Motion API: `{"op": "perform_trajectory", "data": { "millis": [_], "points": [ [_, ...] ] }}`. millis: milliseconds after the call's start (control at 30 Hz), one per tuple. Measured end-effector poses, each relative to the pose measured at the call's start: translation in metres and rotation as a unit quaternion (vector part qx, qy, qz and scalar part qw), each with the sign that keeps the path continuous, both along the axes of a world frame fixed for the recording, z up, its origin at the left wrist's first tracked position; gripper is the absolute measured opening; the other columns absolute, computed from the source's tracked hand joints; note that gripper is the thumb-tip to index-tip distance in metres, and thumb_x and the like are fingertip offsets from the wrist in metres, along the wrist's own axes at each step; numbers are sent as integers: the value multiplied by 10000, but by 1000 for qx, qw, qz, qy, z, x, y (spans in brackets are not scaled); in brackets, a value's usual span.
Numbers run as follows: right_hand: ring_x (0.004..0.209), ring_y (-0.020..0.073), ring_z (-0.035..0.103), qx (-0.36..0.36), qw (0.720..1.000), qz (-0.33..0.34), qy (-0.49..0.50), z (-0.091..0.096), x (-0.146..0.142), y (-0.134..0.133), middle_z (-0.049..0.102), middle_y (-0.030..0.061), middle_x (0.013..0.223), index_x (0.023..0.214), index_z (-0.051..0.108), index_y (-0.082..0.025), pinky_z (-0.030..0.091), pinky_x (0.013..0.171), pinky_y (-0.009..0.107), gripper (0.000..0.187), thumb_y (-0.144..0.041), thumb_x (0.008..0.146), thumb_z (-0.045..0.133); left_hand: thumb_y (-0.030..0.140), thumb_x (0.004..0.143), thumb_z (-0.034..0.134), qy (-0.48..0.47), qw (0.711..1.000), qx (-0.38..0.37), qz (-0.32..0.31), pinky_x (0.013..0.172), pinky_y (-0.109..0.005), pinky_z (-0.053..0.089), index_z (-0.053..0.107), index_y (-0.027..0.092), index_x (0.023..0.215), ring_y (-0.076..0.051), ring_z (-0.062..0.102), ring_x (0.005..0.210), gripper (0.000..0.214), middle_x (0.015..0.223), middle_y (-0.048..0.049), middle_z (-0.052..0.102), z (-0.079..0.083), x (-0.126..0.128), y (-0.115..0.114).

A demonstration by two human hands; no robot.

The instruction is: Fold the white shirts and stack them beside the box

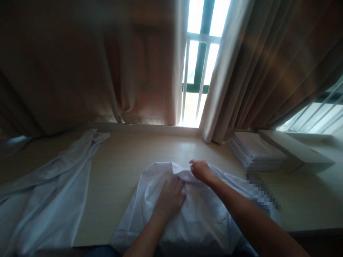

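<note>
A white shirt (203,210) lies spread over the front of the table, with its collar end pointing away from me. My left hand (171,194) rests flat on the cloth just below the collar, fingers stretched out and slightly blurred. At the far edge of the shirt, my right hand (199,170) is closed on the fabric by the collar. The fingertips of that hand are partly turned out of sight. My right forearm crosses over the shirt's right side.
Another white garment (53,192) is draped across the table's left side. A stack of folded white cloth (257,151) sits at the back right, beside a pale box-like block (294,150). Curtains (230,78) hang behind the pale table (112,178), around a barred window (199,64).
</note>
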State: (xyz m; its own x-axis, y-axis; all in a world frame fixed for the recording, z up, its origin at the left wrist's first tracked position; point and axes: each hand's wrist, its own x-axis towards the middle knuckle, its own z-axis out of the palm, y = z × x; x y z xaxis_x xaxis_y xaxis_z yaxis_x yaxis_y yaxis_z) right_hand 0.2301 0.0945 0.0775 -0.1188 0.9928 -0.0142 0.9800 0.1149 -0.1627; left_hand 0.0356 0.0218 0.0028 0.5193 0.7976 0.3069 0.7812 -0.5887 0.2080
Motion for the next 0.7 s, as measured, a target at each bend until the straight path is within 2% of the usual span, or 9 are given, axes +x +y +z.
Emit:
{"op": "perform_trajectory", "data": {
  "millis": [67,200,333,433,567,633,700],
  "points": [
    [1049,218,582,-23,999,-23,16,4,-1,18,659,140,1125,1140,640,-169,371,869,308,361,-272,949,352,360,897,443,-1,1000,-2,3,1126,-532,177,391,302,1405,-268,290,1383,514,1473,-50,409,-1,0,0],
    [831,187,640,-126,990,-45,51,6,-1,40,705,132,894,916,698,-118,423,687,238,329,-356,918,470,355,886,468,-17,1000,1,3,1112,-536,215,417,295,1383,-272,326,1359,503,1442,-59,444,3,0,-2],
    [555,155,596,-256,962,-25,85,10,-4,41,651,73,635,743,677,-114,417,527,236,382,-491,789,638,318,849,526,-47,999,5,-5,1083,-514,286,548,261,1251,-268,472,1219,407,1266,-77,580,16,2,-4],
    [448,134,526,-330,939,4,101,14,-8,33,576,32,507,635,643,-122,391,454,237,430,-540,657,741,300,859,505,-43,999,-10,-20,1015,-497,363,623,230,1142,-273,555,1090,314,1104,-95,647,27,3,-5],
    [501,104,529,-317,939,28,130,19,-15,29,591,-16,572,724,661,-150,394,485,203,320,-410,607,806,316,901,426,-25,999,-35,-23,961,-477,406,640,218,1116,-275,583,1053,318,1082,-104,664,31,3,-7],
    [591,116,570,-276,951,23,137,21,-16,32,630,-13,669,791,664,-164,412,538,200,259,-312,624,797,326,902,432,-25,999,-30,-18,1012,-478,372,615,236,1162,-262,559,1113,330,1168,-91,641,27,3,-7],
    [749,158,608,-211,969,6,131,24,-16,37,662,29,821,866,658,-165,433,627,222,218,-233,677,743,357,899,447,-27,999,-16,-5,1091,-495,285,558,262,1248,-253,495,1216,378,1301,-77,575,20,2,-6]
  ]
}}
